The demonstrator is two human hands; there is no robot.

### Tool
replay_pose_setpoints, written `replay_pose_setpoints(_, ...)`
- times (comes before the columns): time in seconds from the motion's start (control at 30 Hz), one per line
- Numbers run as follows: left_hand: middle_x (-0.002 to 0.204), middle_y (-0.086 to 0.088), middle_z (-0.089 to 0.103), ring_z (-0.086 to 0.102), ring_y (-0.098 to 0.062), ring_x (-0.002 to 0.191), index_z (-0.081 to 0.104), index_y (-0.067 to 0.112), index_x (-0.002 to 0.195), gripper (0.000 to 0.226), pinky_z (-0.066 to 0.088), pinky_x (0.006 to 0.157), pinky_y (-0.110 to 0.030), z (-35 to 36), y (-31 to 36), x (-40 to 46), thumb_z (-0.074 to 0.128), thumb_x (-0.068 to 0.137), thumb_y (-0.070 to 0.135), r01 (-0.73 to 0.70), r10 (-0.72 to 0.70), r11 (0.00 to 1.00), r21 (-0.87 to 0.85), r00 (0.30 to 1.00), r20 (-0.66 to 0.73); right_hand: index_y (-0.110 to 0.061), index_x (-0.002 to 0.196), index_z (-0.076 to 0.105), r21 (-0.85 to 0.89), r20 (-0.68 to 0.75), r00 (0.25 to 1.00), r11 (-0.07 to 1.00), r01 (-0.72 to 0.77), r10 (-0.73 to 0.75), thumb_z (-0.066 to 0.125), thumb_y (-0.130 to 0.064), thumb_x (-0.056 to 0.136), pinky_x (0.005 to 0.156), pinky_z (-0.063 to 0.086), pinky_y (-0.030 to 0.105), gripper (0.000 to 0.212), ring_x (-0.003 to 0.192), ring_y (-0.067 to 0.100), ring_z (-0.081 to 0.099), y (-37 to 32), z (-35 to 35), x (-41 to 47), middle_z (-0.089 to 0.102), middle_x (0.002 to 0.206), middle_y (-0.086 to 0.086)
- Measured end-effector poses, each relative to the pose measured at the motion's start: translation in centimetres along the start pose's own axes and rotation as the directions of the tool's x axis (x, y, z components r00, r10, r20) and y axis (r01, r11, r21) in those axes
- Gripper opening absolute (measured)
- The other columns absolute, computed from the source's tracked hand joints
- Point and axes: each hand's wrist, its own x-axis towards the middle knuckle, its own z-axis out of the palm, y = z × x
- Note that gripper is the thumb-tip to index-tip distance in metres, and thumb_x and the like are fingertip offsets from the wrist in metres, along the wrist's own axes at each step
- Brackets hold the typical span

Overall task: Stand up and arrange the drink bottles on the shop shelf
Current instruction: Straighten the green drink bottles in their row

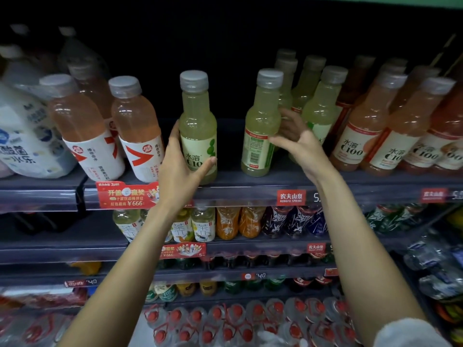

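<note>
Dim shop shelf (250, 186): left hand (179, 161) grips one pale-green plastic bottle (198, 121) at the front edge; right hand (298, 141), fingers spread, touches its back-facing twin (260, 126). Best turn that label forward.

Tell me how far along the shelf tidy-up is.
Done: the pink bottles at right stand in rows. In hand: the left hand grips one yellow-green bottle, label forward; the right hand touches another, barcode forward. Left: turning that bottle.
</note>
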Motion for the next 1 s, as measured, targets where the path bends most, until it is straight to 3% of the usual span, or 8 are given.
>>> replay_pose_setpoints(0.1, 0.142, 0.001, 0.045, 0.044, -0.012, 0.128, 0.022, 0.016, 0.15, 0.091, 0.038, 0.1, -0.025, 0.1, 0.0, -0.1, 0.077, 0.079, 0.029, 0.001, -0.001, 1.0, 0.002, 1.0, 0.004, -0.021, 0.139, 0.036, -0.056, 0.085, 0.996, 0.998, -0.033, 0.037, 0.07, -0.01, 0.083, 0.093, 0.043, 0.014, 0.066, 0.108, -0.004, 0.052, -1.0, 0.5, 0.9, 0.054, 0.12, -0.012)
replay_pose_setpoints(0.23, 0.142, 0.0, 0.045, 0.045, -0.013, 0.128, 0.021, 0.016, 0.149, 0.092, 0.04, 0.102, -0.029, 0.0, 0.1, 0.0, 0.078, 0.079, 0.03, -0.005, 0.005, 1.0, 0.005, 1.0, 0.008, -0.02, 0.134, 0.04, -0.286, -0.059, 0.998, 0.958, -0.001, -0.017, 0.078, -0.039, 0.073, 0.098, 0.041, 0.026, 0.074, 0.111, 0.009, 0.05, -1.5, 3.2, 1.5, 0.051, 0.119, -0.008)
replay_pose_setpoints(0.33, 0.143, 0.001, 0.045, 0.045, -0.012, 0.128, 0.021, 0.017, 0.149, 0.092, 0.039, 0.103, -0.029, 0.0, 0.1, 0.1, 0.078, 0.079, 0.03, -0.001, 0.001, 1.0, -0.004, 1.0, 0.014, -0.023, 0.145, 0.026, -0.151, 0.138, 0.981, 0.982, -0.116, 0.137, 0.058, -0.038, 0.091, 0.101, 0.03, 0.024, 0.065, 0.122, 0.007, 0.04, -2.2, 3.0, 1.4, 0.046, 0.136, -0.005)
replay_pose_setpoints(0.4, 0.142, 0.003, 0.045, 0.044, -0.009, 0.127, 0.021, 0.018, 0.149, 0.091, 0.039, 0.101, -0.026, 0.0, 0.2, -0.1, 0.078, 0.079, 0.029, 0.001, -0.001, 1.0, -0.002, 1.0, 0.014, -0.023, 0.143, 0.031, -0.084, 0.207, 0.967, 0.987, -0.134, 0.149, 0.055, -0.027, 0.093, 0.108, 0.031, 0.028, 0.055, 0.127, 0.011, 0.041, -2.4, 1.9, 1.6, 0.047, 0.138, -0.004)
replay_pose_setpoints(0.5, 0.141, 0.007, 0.043, 0.042, -0.003, 0.124, 0.018, 0.017, 0.15, 0.094, 0.037, 0.1, -0.023, 0.1, 0.1, 0.0, 0.078, 0.079, 0.027, 0.005, -0.005, 1.0, 0.0, 1.0, 0.014, -0.025, 0.139, 0.038, -0.144, 0.192, 0.978, 0.988, -0.057, 0.085, 0.064, -0.023, 0.088, 0.097, 0.043, 0.027, 0.057, 0.118, 0.012, 0.048, -2.7, 1.6, 2.3, 0.05, 0.127, -0.007)
replay_pose_setpoints(0.63, 0.156, -0.001, 0.026, 0.036, -0.012, 0.136, -0.005, 0.023, 0.152, 0.114, 0.034, 0.104, -0.025, 0.6, -0.4, -0.7, 0.08, 0.076, 0.026, 0.014, -0.016, 0.999, 0.03, 0.997, 0.08, -0.025, 0.135, 0.041, -0.211, 0.162, 0.986, 0.978, -0.01, 0.045, 0.071, -0.031, 0.083, 0.075, 0.041, 0.011, 0.061, 0.099, 0.0, 0.05, -3.3, 3.5, 3.4, 0.052, 0.117, -0.012)
replay_pose_setpoints(0.8, 0.152, -0.002, 0.033, 0.043, -0.018, 0.131, -0.001, 0.025, 0.151, 0.107, 0.039, 0.097, -0.026, 0.8, -0.6, -1.6, 0.078, 0.078, 0.023, 0.016, -0.019, 0.997, 0.075, 0.999, 0.044, -0.022, 0.134, 0.042, -0.287, -0.004, 1.0, 0.958, -0.006, 0.005, 0.073, -0.043, 0.078, 0.095, 0.047, 0.039, 0.068, 0.116, 0.022, 0.053, -2.6, 6.5, 5.5, 0.053, 0.13, 0.006)
replay_pose_setpoints(1.0, 0.15, 0.0, 0.037, 0.047, -0.019, 0.128, 0.0, 0.023, 0.152, 0.106, 0.041, 0.087, -0.024, 0.3, -0.4, -1.6, 0.077, 0.079, 0.027, 0.014, -0.018, 0.992, 0.126, 0.999, 0.031, -0.028, 0.145, 0.031, -0.081, 0.196, 0.977, 0.994, -0.074, 0.089, 0.054, -0.038, 0.094, 0.096, 0.044, 0.033, 0.057, 0.12, 0.014, 0.047, -2.7, 7.4, 6.5, 0.046, 0.142, -0.001)
